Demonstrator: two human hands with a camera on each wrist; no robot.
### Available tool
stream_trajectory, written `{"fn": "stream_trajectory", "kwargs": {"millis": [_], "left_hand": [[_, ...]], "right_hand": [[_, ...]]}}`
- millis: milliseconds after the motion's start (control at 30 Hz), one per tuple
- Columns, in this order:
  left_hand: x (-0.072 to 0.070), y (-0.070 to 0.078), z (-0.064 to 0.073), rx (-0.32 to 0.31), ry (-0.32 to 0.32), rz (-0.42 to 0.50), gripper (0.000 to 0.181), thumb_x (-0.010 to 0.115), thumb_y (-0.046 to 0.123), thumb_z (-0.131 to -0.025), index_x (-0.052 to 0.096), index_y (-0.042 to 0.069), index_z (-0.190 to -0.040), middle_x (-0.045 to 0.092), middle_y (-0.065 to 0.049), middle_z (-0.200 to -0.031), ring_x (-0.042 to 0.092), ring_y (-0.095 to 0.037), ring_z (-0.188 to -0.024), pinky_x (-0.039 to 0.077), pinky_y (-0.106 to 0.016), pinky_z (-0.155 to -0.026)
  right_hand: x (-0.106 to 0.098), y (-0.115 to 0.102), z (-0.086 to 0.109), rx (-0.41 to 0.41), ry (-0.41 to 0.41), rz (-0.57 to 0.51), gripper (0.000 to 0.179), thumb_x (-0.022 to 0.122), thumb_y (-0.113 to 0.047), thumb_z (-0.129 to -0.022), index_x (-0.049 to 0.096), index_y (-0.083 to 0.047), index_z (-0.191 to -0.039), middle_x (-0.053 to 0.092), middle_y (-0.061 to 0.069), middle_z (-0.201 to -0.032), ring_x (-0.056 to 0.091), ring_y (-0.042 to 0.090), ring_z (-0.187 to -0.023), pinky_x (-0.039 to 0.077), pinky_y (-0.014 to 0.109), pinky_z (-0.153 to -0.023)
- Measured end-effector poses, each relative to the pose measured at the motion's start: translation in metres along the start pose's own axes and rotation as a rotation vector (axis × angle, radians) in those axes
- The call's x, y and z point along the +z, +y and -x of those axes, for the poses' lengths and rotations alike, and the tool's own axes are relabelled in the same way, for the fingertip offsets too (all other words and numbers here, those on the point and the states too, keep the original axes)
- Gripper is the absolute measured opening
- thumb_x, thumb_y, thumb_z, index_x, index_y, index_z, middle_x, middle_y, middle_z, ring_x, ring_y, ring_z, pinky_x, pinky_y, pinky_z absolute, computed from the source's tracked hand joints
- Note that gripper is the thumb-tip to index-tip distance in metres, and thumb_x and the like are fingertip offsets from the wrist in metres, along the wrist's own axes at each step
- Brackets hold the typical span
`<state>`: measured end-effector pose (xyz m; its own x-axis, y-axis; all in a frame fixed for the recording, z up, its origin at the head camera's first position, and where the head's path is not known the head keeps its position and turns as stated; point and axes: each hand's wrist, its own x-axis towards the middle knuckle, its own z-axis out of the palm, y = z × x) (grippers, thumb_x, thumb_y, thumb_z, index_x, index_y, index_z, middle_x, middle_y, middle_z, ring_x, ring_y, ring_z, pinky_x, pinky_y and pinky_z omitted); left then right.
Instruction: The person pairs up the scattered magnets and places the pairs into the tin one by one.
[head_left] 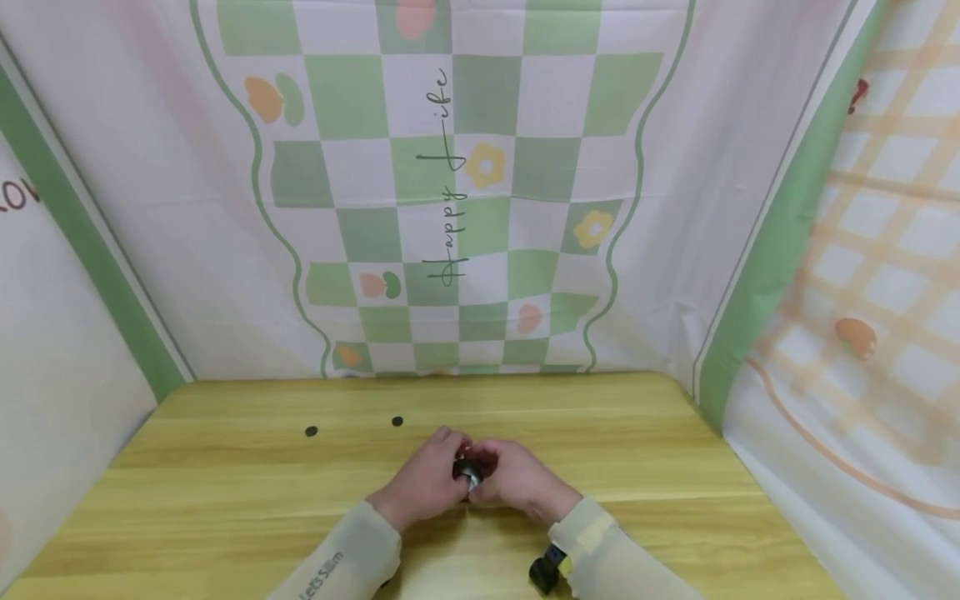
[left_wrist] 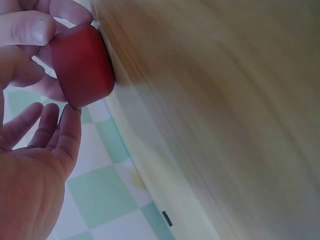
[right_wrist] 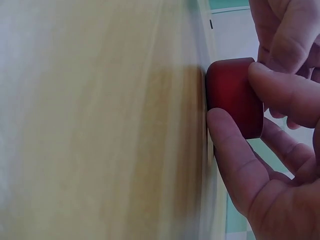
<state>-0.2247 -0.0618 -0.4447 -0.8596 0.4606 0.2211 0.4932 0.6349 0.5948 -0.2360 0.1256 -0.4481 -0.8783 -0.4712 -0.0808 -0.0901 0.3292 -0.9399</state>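
Note:
A small red cup-shaped piece [left_wrist: 82,67] with rounded edges stays close to the table, between both hands. From above, in the head view, the same red piece [head_left: 467,468] looks dark, with a silvery patch inside its rim. My right hand [head_left: 517,479] grips it from the right; in the right wrist view two fingertips [right_wrist: 218,117] press on its side and rim. On the other side, my left hand [head_left: 427,483] holds it with curled fingers, one fingertip [left_wrist: 74,112] right at the lower edge. Inside the piece, the hands hide most of the view.
Two flat black discs [head_left: 311,431] lie on the wooden table [head_left: 225,500], left of the hands and toward the back. Patterned green and white cloth [head_left: 480,200] hangs behind the table's far edge. A black device [head_left: 544,575] hangs below the right sleeve.

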Motion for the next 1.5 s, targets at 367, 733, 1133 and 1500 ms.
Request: {"fn": "stream_trajectory", "kwargs": {"millis": [367, 733, 1133, 1500], "left_hand": [[-0.004, -0.009, 0.003, -0.037, -0.016, 0.035, 0.046, 0.071, 0.007, -0.085, 0.057, 0.002, -0.128, 0.054, -0.004, -0.113, 0.058, -0.02, -0.102, 0.051, -0.037, -0.091], [-0.01, -0.013, 0.011, -0.064, -0.006, 0.033, 0.046, 0.071, 0.008, -0.086, 0.056, 0.001, -0.129, 0.055, -0.005, -0.112, 0.056, -0.018, -0.1, 0.052, -0.037, -0.087], [-0.029, -0.028, 0.021, -0.073, 0.005, 0.124, 0.056, 0.074, 0.013, -0.09, 0.05, 0.001, -0.138, 0.051, -0.015, -0.128, 0.054, -0.034, -0.116, 0.049, -0.045, -0.094], [-0.054, -0.055, 0.044, -0.17, 0.048, 0.107, 0.064, 0.076, 0.02, -0.09, 0.047, 0.005, -0.144, 0.047, -0.01, -0.138, 0.05, -0.031, -0.123, 0.048, -0.047, -0.095]], "right_hand": [[0.002, -0.002, -0.001, 0.025, -0.006, -0.047, 0.06, 0.077, 0.013, -0.07, 0.06, 0.001, -0.127, 0.063, 0.012, -0.118, 0.057, 0.032, -0.111, 0.054, 0.038, -0.084], [0.003, -0.002, 0.0, 0.034, -0.003, -0.017, 0.06, 0.079, 0.012, -0.069, 0.061, 0.002, -0.125, 0.064, 0.012, -0.113, 0.058, 0.031, -0.107, 0.052, 0.041, -0.088], [0.001, 0.001, 0.0, 0.035, 0.026, 0.031, 0.061, 0.081, 0.009, -0.067, 0.061, 0.001, -0.125, 0.064, 0.009, -0.113, 0.059, 0.03, -0.106, 0.05, 0.046, -0.09], [-0.005, 0.004, -0.001, 0.043, 0.055, 0.032, 0.058, 0.081, 0.01, -0.068, 0.062, -0.001, -0.123, 0.064, 0.009, -0.112, 0.059, 0.03, -0.105, 0.052, 0.042, -0.088]]}}
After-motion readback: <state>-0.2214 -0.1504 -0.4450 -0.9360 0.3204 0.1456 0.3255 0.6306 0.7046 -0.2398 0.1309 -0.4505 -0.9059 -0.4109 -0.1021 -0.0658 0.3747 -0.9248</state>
